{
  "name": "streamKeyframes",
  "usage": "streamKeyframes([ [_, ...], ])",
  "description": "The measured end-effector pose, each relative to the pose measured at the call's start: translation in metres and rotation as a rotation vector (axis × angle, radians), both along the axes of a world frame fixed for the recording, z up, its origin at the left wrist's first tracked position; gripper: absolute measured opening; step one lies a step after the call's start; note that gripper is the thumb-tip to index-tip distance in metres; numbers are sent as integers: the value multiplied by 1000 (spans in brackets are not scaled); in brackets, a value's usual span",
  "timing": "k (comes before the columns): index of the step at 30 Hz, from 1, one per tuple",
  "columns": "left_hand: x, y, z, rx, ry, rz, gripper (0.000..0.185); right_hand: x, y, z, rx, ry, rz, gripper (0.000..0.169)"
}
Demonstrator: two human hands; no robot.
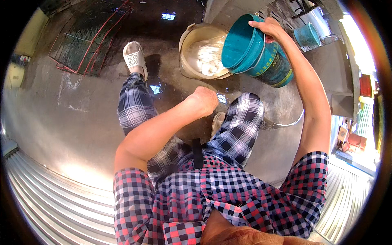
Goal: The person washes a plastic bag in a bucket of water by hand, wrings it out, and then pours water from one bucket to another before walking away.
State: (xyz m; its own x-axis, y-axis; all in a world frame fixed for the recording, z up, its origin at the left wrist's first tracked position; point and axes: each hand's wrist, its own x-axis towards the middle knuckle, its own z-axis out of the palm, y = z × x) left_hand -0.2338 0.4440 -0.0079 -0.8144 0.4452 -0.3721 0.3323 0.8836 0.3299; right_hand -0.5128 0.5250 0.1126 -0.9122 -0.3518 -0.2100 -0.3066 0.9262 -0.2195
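Note:
My right hand (pixel 267 28) grips the upper rim of a teal plastic bucket (pixel 258 52), which is tilted with its mouth to the left. Water runs from it into a cream plastic bucket (pixel 183 58) standing on the wet floor, where white cloth (pixel 209 62) lies in the water. The teal bucket's wire handle hangs against its side. In front of my knees, below the cream bucket, my left hand (pixel 205 100) is loosely curled and touches neither bucket. Whether its fingers close on anything cannot be seen.
A red-framed mesh cage (pixel 88 43) lies at the upper left. A smaller blue bucket (pixel 307 34) is at the upper right near a concrete ledge (pixel 332 67). A thin white hose (pixel 289 124) curves over the floor at right. Corrugated metal (pixel 61 202) runs along the lower left.

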Motion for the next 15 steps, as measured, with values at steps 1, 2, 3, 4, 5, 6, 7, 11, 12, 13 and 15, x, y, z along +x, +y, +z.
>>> streamKeyframes([
  [1,0,0,0,-1,8,-4,17,2,-5,0,47,14,11,59],
  [2,0,-1,0,13,25,11,17,5,-10,1,93,35,55,56],
  [3,0,-1,1,23,32,14,17,7,-15,0,94,25,74,56],
  [4,0,-1,2,27,24,11,16,11,-19,1,103,34,88,56],
  [5,0,-1,3,24,13,6,16,13,-23,0,123,48,97,56],
  [6,0,-1,4,14,-10,-5,16,17,-28,-1,138,40,88,54],
  [7,-1,-1,6,3,-35,-15,16,19,-33,-2,144,56,98,53],
  [11,-1,-3,9,10,-13,6,16,27,-49,-6,226,72,158,49],
  [12,0,-3,10,15,-9,14,16,28,-52,-7,231,81,166,49],
  [13,0,-4,10,9,-17,16,17,29,-54,-8,234,89,173,49],
  [15,1,-5,10,27,-6,44,18,31,-59,-10,187,119,205,54],
])
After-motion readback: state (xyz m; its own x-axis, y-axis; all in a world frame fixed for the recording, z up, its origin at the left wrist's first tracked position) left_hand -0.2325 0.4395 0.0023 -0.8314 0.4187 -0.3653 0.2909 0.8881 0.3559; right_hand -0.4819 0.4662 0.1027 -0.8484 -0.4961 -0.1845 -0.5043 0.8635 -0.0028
